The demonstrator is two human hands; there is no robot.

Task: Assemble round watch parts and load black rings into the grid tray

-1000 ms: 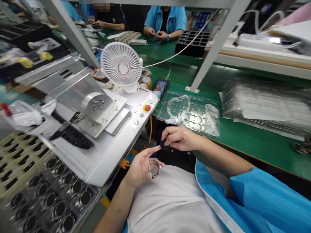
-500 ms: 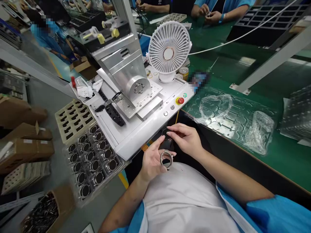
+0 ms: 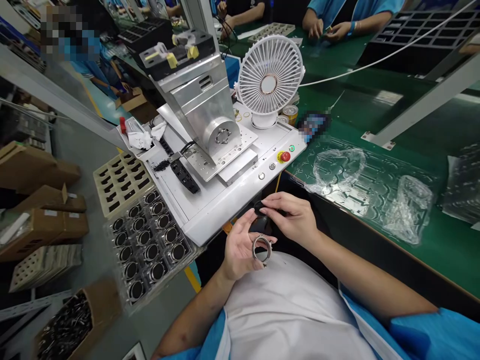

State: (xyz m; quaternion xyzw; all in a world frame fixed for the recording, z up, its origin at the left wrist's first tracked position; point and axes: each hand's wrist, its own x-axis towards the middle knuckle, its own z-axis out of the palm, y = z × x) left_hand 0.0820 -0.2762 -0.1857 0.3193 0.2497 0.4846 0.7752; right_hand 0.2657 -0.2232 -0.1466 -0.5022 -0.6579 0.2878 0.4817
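Note:
My left hand [image 3: 239,245] holds an open metal ring [image 3: 261,237], which looks like a watch case, low between its curled fingers. The same hand's thumb and forefinger reach up to a small dark round piece [image 3: 258,205]. My right hand [image 3: 294,212] pinches that piece at its edge, so both hands meet at it, in front of my body. Its exact kind is hard to make out against the dark gap behind. On the left lies a clear plastic tray [image 3: 144,272] with several round, black-faced metal cases in its pockets.
A white machine bench [image 3: 210,210] carries a metal fixture [image 3: 202,110], a white fan [image 3: 270,75] and a red stop button [image 3: 285,156]. Beside it is a cream slotted tray [image 3: 122,177]. Clear plastic packaging [image 3: 407,210] lies on the green table [image 3: 457,250]. Co-workers sit across.
The view has shifted slightly, so everything sits a little farther right. My hands keep their grip, and the small dark piece between my fingertips shows more clearly.

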